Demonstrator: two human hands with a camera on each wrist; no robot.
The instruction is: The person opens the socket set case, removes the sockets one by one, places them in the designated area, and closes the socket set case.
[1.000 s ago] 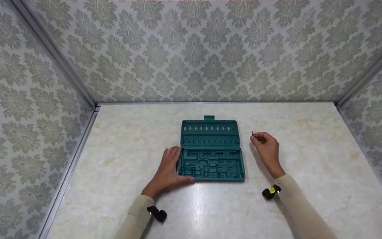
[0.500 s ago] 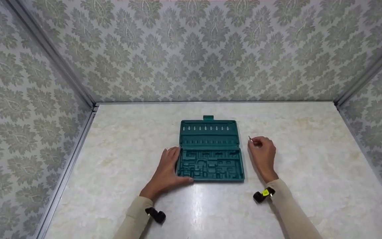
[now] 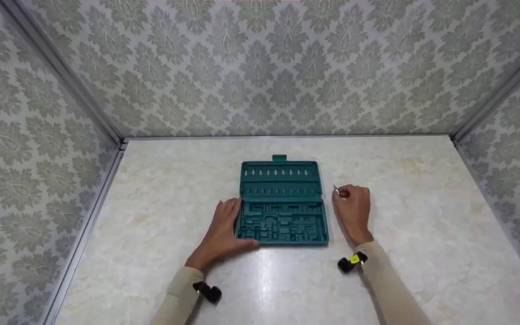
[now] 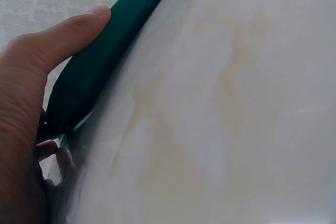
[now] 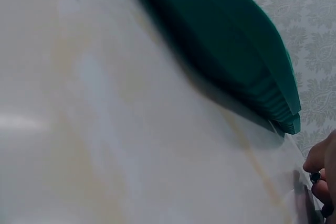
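An open green plastic tool case lies on the table, its lid folded back and its latch at the far side. Molded recesses fill the near half, and a row of small light-coloured marks or slots runs along the lid. My left hand holds the near half by its left side, thumb on the front edge; in the left wrist view the thumb presses the green wall. Right of the case, my right hand pinches a small slender metal bit. Its dark round end shows in the right wrist view.
The pale marbled table is bounded by patterned panels at the back and both sides. Metal rails run along the left edge. Each wrist wears a small black camera.
My right hand has moved slightly left and nearer to the case, tilting the metal bit. The left hand keeps its hold on the case. The head view has shifted a little.
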